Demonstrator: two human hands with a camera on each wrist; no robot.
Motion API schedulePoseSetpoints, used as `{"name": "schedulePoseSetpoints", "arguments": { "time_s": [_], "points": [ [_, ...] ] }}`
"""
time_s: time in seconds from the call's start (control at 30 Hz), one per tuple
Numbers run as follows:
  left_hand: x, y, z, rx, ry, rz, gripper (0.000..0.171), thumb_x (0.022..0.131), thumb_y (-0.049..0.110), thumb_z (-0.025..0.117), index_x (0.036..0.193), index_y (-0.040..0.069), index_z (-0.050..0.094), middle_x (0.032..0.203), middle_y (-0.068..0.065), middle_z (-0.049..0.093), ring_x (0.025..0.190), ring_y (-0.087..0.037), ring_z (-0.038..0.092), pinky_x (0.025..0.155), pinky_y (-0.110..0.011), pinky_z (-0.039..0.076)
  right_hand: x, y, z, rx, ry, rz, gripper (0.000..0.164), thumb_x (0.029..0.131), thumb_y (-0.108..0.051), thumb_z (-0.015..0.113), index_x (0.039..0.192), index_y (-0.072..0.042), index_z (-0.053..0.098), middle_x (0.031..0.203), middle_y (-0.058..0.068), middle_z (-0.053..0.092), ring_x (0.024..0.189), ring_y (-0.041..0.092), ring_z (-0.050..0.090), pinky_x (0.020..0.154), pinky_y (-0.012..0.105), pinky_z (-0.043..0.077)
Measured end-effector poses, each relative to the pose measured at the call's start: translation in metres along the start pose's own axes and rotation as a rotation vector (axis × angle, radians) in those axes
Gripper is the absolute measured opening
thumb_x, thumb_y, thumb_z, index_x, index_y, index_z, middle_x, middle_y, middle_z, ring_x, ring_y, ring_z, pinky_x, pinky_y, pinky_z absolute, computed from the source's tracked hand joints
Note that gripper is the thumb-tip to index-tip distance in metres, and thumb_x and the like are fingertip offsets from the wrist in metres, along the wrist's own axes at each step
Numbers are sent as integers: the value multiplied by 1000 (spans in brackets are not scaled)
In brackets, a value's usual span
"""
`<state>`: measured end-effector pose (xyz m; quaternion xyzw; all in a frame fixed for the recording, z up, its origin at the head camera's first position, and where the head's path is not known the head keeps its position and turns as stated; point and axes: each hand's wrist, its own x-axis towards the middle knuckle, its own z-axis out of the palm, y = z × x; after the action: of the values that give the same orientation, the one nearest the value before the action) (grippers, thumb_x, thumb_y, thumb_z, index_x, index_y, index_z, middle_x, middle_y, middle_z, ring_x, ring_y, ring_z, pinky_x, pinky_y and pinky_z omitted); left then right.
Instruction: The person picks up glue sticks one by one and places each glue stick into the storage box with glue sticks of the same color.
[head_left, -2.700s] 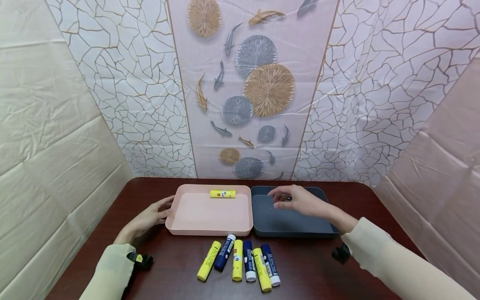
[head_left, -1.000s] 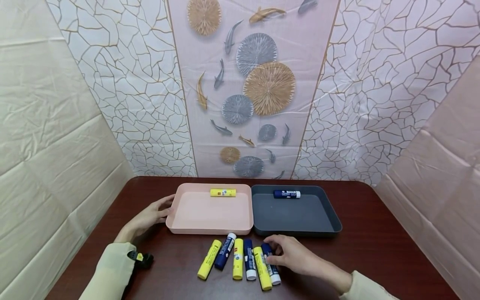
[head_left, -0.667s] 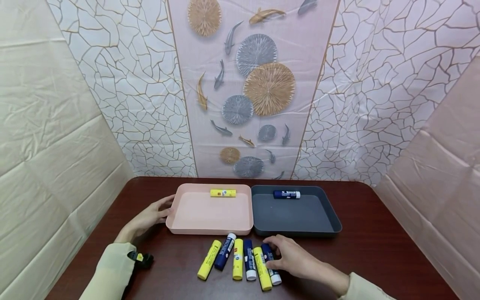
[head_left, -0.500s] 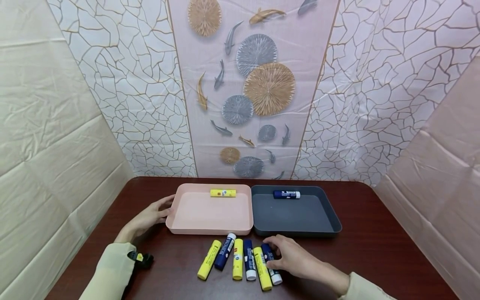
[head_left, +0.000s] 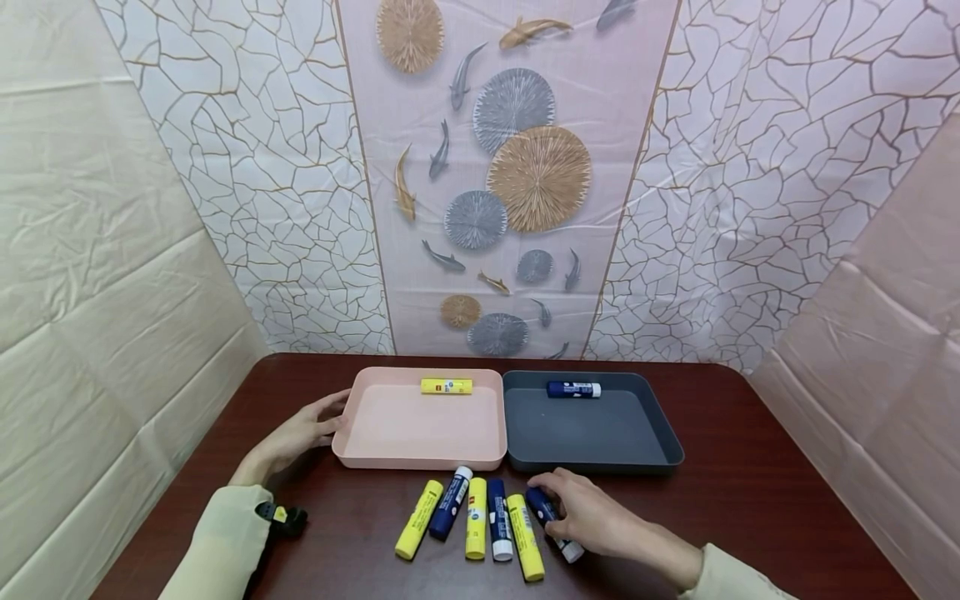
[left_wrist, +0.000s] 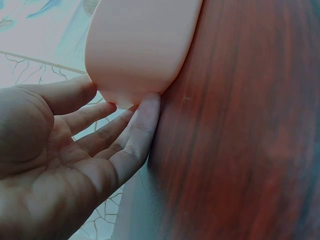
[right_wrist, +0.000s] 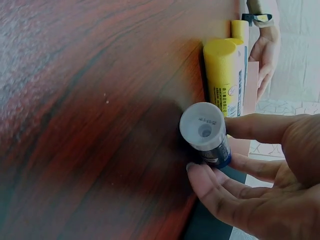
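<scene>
With thumb and fingers, my right hand [head_left: 596, 512] pinches a navy glue stick [head_left: 539, 505] at the right end of a row on the table. In the right wrist view its white end [right_wrist: 200, 122] faces the camera, close to the tabletop. My left hand [head_left: 300, 432] touches the left end of the pink tray [head_left: 420, 429]; in the left wrist view its fairly straight fingers [left_wrist: 142, 127] rest against the tray's wall. The row also holds yellow glue sticks [head_left: 525, 537] and other navy ones [head_left: 498, 517].
A yellow glue stick [head_left: 446, 387] lies along the back of the pink tray. Beside that tray sits a dark grey tray [head_left: 592, 433] with a navy glue stick [head_left: 573, 389] at its back. Patterned cloth walls [head_left: 300, 250] surround the dark wooden table [head_left: 712, 467].
My right hand has come down from the dark tray, where a navy glue stick now lies. The rightmost navy stick has swung away from its yellow neighbour. My left hand stays put.
</scene>
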<state>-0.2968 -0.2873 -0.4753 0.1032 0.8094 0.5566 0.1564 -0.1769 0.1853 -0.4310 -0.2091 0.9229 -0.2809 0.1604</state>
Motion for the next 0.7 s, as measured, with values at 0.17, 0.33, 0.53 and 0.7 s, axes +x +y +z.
{"name": "schedulePoseSetpoints", "arguments": {
  "time_s": [0.17,0.33,0.53,0.7],
  "points": [
    [-1,0,0,-6,-11,13,65,110,18,52,166,5,21,157,-28,35,132,-38,53,103,-48,52,-1,1,-2,-5,-20,0,52,86,-1,82,134,-6,64,108,4,59,93,22,53,76,42,52],
    [-1,1,0,-14,-16,19,65,110,17,53,166,5,21,158,-28,34,133,-39,52,104,-50,51,-2,0,-4,-15,-28,6,51,85,4,80,133,-8,65,110,4,60,96,24,54,80,48,52],
    [-1,2,1,-21,-18,19,66,110,17,53,166,4,20,157,-29,34,133,-40,52,104,-52,51,-5,1,-5,-40,-18,-16,53,84,12,74,130,-13,67,115,4,61,100,24,56,81,49,53],
    [-1,3,1,-11,-12,13,65,110,18,52,166,5,21,157,-28,35,134,-40,51,105,-51,50,-8,3,-6,-68,-13,-45,56,85,12,71,131,-19,68,118,4,61,101,24,58,81,50,53]
  ]
}}
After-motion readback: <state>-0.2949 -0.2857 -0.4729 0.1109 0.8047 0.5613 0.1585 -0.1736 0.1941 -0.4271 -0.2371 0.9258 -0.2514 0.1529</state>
